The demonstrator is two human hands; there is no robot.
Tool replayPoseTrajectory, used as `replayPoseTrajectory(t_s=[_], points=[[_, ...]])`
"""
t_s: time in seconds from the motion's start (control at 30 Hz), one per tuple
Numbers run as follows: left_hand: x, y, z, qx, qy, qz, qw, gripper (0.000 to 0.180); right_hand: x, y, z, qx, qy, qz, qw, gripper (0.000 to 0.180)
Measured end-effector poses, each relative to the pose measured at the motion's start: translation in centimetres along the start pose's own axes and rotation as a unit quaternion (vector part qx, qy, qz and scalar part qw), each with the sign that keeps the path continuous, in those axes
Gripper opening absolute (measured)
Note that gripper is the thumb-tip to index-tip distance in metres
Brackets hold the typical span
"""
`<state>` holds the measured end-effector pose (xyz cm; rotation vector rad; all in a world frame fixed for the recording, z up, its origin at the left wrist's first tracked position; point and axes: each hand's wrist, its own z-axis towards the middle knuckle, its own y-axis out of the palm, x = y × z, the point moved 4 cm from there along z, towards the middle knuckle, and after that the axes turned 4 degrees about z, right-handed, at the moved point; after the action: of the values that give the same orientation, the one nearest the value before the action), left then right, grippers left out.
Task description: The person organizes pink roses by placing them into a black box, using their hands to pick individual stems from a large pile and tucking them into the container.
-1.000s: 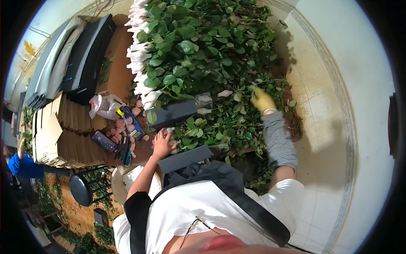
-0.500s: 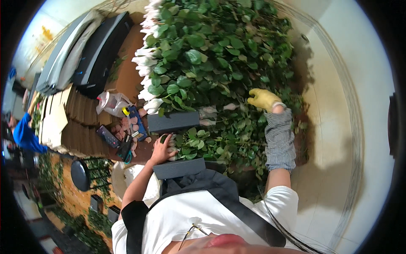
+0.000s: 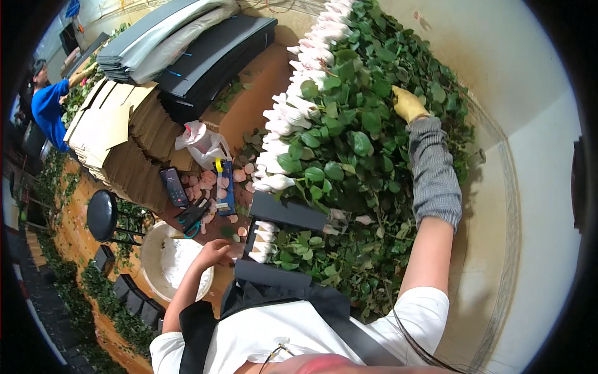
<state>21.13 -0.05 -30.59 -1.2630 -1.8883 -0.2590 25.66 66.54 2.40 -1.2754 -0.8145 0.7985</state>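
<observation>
A big heap of roses (image 3: 349, 143) lies across the bench, green leaves to the right and pale wrapped buds (image 3: 283, 118) in a row along its left side. My right hand (image 3: 408, 103), in a yellow glove with a grey knit sleeve, reaches far into the leaves at the top of the heap; whether it grips a stem is hidden. My bare left hand (image 3: 215, 252) rests at the near bench edge, fingers loose and holding nothing. It sits just left of a few buds (image 3: 260, 240) lying between two dark grey strips (image 3: 289, 213).
Left of the heap lie pink petals (image 3: 208, 181), a blue hand tool (image 3: 225, 186), a dark handset (image 3: 174, 187), teal-handled scissors (image 3: 190, 221) and a plastic bag (image 3: 199, 140). Cardboard stacks (image 3: 118, 137) and dark folded sheets (image 3: 212, 53) stand behind. Below are a white bucket (image 3: 171, 262) and black stool (image 3: 103, 215). A person in blue (image 3: 47, 103) works far left.
My gloved right hand has reached farther up into the heap. My left hand has drawn back from the dark strip toward the near bench edge.
</observation>
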Motion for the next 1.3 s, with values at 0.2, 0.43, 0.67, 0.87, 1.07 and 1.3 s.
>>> replayPoseTrajectory(t_s=[0.2,0.43,0.67,0.87,1.07,1.3], points=[[8.3,3.3,3.6,-0.033,0.353,0.239,0.904,0.021,-3.2,-2.9,-3.6,-0.079,-0.009,-0.131,0.988,0.044],[7.4,9.6,6.6,0.014,0.514,0.469,0.718,0.035,-4.3,-9.7,-6.2,0.240,0.008,-0.250,0.938,0.045],[4.4,10.0,6.9,0.043,0.500,0.407,0.763,0.062,-0.2,-13.8,-7.4,0.490,0.048,-0.074,0.867,0.020],[4.2,10.1,7.0,0.054,0.507,0.412,0.755,0.063,-1.0,-12.2,-10.0,0.391,0.123,0.009,0.912,0.031],[4.1,10.3,7.1,0.074,0.507,0.430,0.744,0.064,2.7,-11.0,-15.7,0.021,0.186,-0.288,0.939,0.024],[4.3,10.1,7.3,0.069,0.496,0.425,0.754,0.065,4.2,-18.7,-30.7,0.372,0.202,-0.172,0.890,0.028]])
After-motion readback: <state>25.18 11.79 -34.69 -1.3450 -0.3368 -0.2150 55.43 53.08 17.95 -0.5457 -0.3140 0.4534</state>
